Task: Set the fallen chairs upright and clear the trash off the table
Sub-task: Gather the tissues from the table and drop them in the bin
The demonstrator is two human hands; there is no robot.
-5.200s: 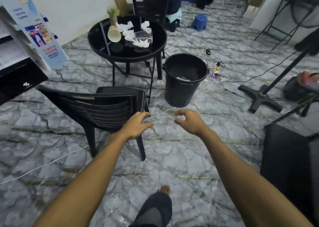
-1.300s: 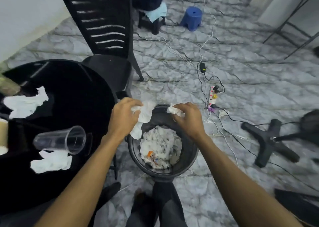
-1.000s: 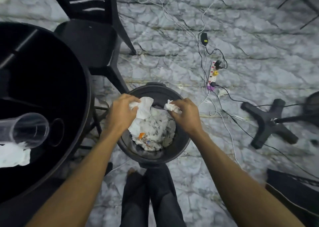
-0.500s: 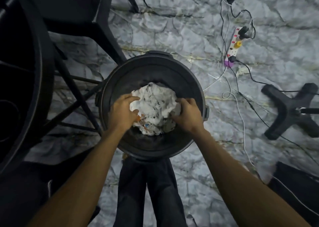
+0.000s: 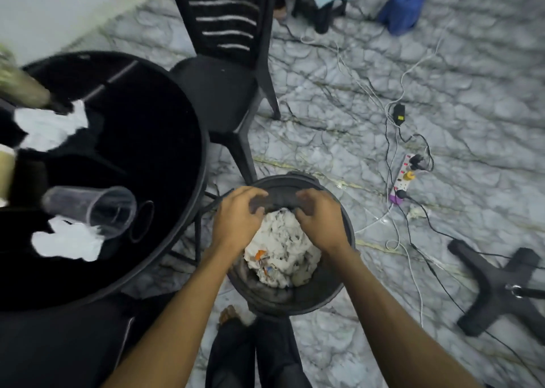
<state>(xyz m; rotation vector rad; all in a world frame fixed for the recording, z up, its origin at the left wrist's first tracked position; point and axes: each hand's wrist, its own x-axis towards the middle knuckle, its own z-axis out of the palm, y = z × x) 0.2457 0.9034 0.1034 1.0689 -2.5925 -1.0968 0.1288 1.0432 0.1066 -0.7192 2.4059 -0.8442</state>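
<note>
The whole frame is showing motion blur. The desk (image 5: 165, 140) is running off the left edge. A greenish object (image 5: 20, 85) and a beige object (image 5: 6, 171) there are cut off and too blurred to identify. The hands are hiding part of the bin (image 5: 339, 284) rim. The chair (image 5: 224, 33) back is extending beyond the top edge.

Head camera, high and close, tilted steeply down.

The single wide-angle view looks forward and down from the person's head, along both forearms to the black bin (image 5: 339, 281) near the centre of the frame. The round black table (image 5: 165, 116) fills the left side, an upright chair (image 5: 224, 63) stands ahead, and marbled floor (image 5: 368, 72) stretches away to the right. Straight edges bow toward the borders.
</note>
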